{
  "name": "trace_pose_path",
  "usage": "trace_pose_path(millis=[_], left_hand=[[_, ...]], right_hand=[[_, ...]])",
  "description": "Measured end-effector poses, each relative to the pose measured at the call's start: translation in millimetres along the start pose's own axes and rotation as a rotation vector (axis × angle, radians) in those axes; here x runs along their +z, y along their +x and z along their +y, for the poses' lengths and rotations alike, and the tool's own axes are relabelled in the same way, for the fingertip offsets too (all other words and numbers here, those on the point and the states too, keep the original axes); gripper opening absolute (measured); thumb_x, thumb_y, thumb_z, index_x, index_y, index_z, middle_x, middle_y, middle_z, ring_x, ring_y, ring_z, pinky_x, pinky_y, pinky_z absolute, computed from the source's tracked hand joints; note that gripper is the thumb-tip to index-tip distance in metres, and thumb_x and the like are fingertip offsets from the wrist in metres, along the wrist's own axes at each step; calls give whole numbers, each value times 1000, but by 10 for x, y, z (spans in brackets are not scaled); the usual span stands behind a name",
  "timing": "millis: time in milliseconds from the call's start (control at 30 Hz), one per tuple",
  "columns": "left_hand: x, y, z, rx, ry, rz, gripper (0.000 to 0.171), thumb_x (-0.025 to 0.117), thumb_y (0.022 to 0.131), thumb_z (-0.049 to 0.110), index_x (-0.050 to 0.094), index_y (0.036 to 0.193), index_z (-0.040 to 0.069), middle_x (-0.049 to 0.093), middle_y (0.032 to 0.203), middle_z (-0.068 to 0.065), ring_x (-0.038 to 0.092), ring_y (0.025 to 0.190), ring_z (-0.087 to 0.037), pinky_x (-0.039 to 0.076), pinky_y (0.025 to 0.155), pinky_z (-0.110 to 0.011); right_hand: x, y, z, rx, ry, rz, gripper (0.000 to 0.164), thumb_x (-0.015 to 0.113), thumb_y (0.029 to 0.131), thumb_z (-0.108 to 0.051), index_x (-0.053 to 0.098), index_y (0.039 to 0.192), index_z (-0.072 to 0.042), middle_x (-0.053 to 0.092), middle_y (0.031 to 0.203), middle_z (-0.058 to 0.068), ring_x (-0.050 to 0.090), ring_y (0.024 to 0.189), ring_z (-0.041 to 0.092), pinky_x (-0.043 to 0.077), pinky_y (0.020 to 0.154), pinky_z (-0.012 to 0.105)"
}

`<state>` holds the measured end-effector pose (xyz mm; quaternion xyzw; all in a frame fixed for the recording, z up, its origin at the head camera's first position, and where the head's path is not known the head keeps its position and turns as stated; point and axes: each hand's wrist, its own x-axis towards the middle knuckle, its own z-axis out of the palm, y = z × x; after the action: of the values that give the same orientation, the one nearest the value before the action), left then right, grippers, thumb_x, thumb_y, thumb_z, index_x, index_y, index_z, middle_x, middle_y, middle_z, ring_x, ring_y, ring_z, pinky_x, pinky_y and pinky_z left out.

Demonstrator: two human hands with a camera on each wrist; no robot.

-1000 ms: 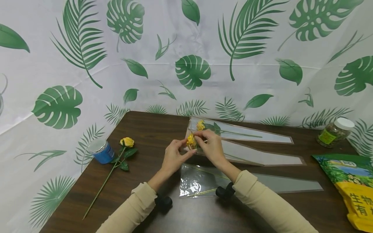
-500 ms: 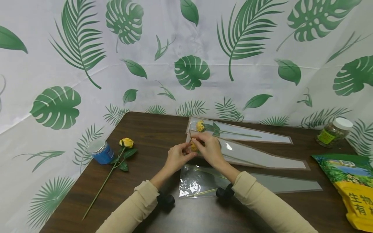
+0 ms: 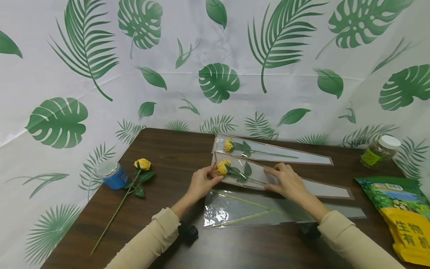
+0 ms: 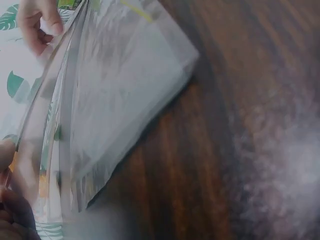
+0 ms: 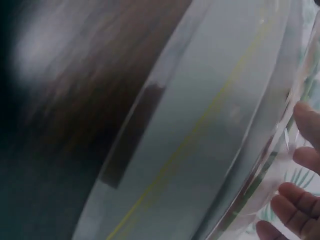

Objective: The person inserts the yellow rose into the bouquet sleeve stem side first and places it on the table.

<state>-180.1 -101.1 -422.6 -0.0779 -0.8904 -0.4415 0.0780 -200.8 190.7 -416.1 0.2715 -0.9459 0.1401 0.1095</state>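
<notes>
A yellow rose (image 3: 223, 167) lies inside a long tapered clear flower sleeve (image 3: 324, 189) in the middle of the table, its leaves and stem showing through the film. My left hand (image 3: 199, 183) pinches the wide end of this sleeve beside the bloom; its fingertips (image 4: 6, 155) appear at the left edge of the left wrist view. Farther along the stem, my right hand (image 3: 288, 182) is over the sleeve with its fingers spread and relaxed, as the right wrist view shows with the fingers (image 5: 295, 200). In front lies another sleeve (image 3: 235, 205) with gold lines.
Behind, a second rose (image 3: 228, 145) lies in its own sleeve (image 3: 312, 158). On the left are a loose yellow rose (image 3: 142, 164) and a blue can (image 3: 117, 178). A lidded jar (image 3: 379, 152) and a green-and-yellow bag (image 3: 404, 220) stand at the right.
My right hand has left the sleeve's wide end and moved right along the stem, uncovering the bloom and leaves. My left hand has stayed at the wide end.
</notes>
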Motion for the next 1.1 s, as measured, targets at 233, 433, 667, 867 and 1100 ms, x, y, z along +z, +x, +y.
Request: trace_pose_path(millis=[233, 433, 667, 867, 1100], left_hand=[[-22, 45, -29, -68, -25, -183, 36, 69, 86, 19, 63, 118, 1, 60, 71, -2, 42, 57, -8, 34, 51, -21], [-79, 74, -107, -104, -30, -175, 29, 69, 86, 20, 66, 106, -1, 64, 78, -5, 50, 64, -9, 40, 54, -21], [-147, 42, -206, -145, -48, -40, 15, 69, 87, 22, 71, 89, 7, 71, 78, -6, 66, 71, -16, 47, 57, -23], [-171, 19, -223, -186, -7, -84, 15, 67, 88, 22, 71, 85, 8, 71, 74, -5, 67, 66, -14, 43, 50, -22], [-189, 31, -209, -202, 63, -109, 15, 65, 89, 22, 71, 87, 8, 71, 72, -4, 68, 64, -14, 40, 50, -22]], right_hand=[[9, 1, 105, 28, -11, -124, 54, 75, 79, -27, 60, 126, -8, 53, 108, 21, 49, 92, 34, 43, 59, 36], [49, 56, 134, 72, -7, -178, 52, 72, 81, -28, 59, 127, -8, 52, 105, 21, 48, 89, 34, 39, 53, 33], [46, 46, 144, 121, -50, -183, 53, 69, 84, -33, 58, 128, -6, 50, 111, 24, 48, 97, 40, 46, 55, 40], [42, 49, 113, 182, -75, -249, 56, 66, 86, -38, 55, 131, -6, 47, 115, 25, 46, 102, 40, 48, 57, 44], [8, 99, 74, 211, -90, -309, 60, 64, 87, -39, 51, 133, -2, 45, 116, 25, 45, 102, 40, 46, 53, 41]])
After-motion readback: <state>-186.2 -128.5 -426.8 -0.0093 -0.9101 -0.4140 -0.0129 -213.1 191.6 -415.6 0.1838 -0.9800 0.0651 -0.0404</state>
